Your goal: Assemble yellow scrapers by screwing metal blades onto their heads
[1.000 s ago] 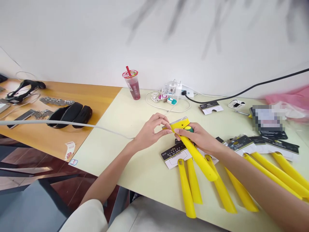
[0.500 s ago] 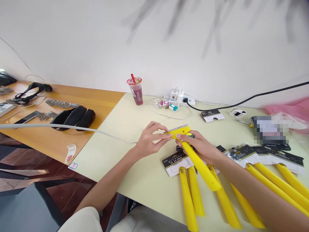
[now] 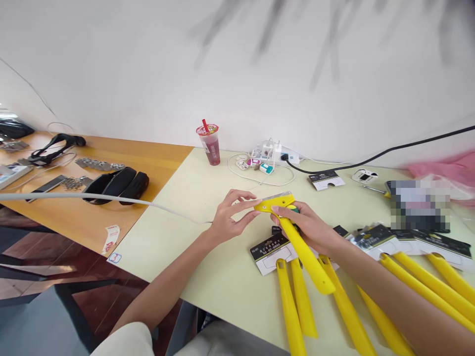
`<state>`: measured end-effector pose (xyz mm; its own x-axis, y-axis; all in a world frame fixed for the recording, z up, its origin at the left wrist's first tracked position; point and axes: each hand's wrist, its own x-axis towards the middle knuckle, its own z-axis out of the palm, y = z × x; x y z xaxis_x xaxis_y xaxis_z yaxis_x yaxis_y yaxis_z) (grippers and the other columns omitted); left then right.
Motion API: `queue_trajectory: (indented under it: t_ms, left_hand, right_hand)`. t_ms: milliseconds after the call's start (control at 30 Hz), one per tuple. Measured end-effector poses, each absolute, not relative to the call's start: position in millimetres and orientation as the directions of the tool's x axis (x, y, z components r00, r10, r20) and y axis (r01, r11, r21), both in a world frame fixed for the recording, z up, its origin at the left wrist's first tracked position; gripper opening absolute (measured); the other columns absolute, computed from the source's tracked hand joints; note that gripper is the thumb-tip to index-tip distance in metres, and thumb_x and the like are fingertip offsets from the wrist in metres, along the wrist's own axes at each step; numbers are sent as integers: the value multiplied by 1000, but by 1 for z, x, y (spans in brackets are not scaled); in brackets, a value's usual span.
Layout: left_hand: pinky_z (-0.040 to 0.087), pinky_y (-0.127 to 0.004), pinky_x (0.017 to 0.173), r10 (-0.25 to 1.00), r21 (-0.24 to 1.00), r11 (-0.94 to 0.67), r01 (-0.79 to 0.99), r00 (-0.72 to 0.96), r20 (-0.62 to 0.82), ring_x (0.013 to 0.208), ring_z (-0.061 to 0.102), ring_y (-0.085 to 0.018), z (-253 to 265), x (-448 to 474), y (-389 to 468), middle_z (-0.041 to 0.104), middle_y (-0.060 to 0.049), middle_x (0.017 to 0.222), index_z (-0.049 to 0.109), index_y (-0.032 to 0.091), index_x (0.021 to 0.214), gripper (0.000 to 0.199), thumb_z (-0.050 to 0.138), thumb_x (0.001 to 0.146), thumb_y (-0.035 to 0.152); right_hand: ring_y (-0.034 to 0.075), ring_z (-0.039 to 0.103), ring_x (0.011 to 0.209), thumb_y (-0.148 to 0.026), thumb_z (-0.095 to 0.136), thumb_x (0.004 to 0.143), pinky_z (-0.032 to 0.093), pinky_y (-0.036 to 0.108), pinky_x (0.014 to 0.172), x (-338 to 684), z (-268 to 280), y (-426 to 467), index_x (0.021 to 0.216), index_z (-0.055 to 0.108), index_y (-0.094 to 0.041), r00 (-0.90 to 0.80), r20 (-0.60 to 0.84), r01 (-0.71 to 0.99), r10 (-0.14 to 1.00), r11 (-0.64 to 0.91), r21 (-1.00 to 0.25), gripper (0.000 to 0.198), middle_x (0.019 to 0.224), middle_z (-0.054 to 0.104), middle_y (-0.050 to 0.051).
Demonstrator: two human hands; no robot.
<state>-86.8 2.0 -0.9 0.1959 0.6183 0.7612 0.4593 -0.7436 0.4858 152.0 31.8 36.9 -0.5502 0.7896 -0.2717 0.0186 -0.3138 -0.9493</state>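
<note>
A yellow scraper [image 3: 306,257] with a metal blade [image 3: 278,196] along its head is held up over the table, its long handle slanting down to the right. My right hand [image 3: 311,225] is closed round it near the neck, thumb on the head. Under that thumb a dark green piece [image 3: 293,208] peeks out, mostly hidden by the fingers. My left hand [image 3: 232,215] pinches the left end of the scraper's head between thumb and index finger, other fingers bent. Below lie several more yellow scrapers [image 3: 287,306] with black-and-white cards [image 3: 272,252] at their heads.
At the back stand a drink cup [image 3: 212,148] with a red straw and a power strip [image 3: 291,157] with cables. To the right lie a phone-like device [image 3: 419,202], a loose card [image 3: 326,180] and pink cloth [image 3: 449,170]. A pale cable [image 3: 166,208] crosses from the left.
The view has shifted slightly. Both hands stay at the scraper; the left fingers have slid a little left along its head, uncovering a screw there.
</note>
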Motion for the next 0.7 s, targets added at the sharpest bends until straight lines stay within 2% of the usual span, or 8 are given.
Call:
queue_trajectory:
  t_ms: [200,367,467,567,600,700]
  left_hand:
    - [60,-44,95,549,320,-756,571,286,785,111,70,-23,-8,-88,4,78,-8,121,75,34,129,27,71,104,25]
    - [59,-47,99,589,257,-714,651,360,723,116,71,-24,-15,-90,4,79,-7,122,75,34,125,24,61,108,25]
    - [57,-52,109,612,274,-695,665,347,711,131,66,-27,-15,-95,9,73,-12,141,71,33,135,28,62,108,34]
    - [49,-58,119,690,340,-620,708,284,666,145,55,-32,-17,-109,20,64,-18,153,67,26,141,44,72,102,46]
    - [48,-58,120,727,364,-576,732,254,638,144,53,-32,-19,-116,23,65,-17,150,69,25,136,41,74,101,46]
    - [43,-59,122,852,419,-399,816,159,499,142,46,-33,-26,-136,32,63,-15,144,74,23,108,14,71,102,35]
  right_hand:
    - [12,42,60,-64,85,86,34,30,55,152,36,30,80,69,-20,-571,-263,36,778,-297,-954,47,75,56,-2]
    - [12,39,57,-69,81,87,29,30,51,150,35,28,78,67,-20,-565,-296,75,770,-309,-948,52,70,50,-3]
    - [12,40,59,-68,83,86,32,30,52,148,33,28,77,67,-21,-518,-273,46,811,-292,-955,51,71,52,-2]
    - [12,40,60,-67,85,86,33,30,52,150,33,30,78,67,-21,-458,-255,-4,851,-289,-957,50,77,56,-1]
    - [12,39,60,-67,85,86,33,31,52,152,33,31,78,67,-21,-446,-256,-14,858,-292,-956,49,79,57,0]
    - [12,38,59,-65,86,86,32,31,50,155,35,33,80,68,-22,-435,-264,-23,861,-304,-953,47,80,58,0]
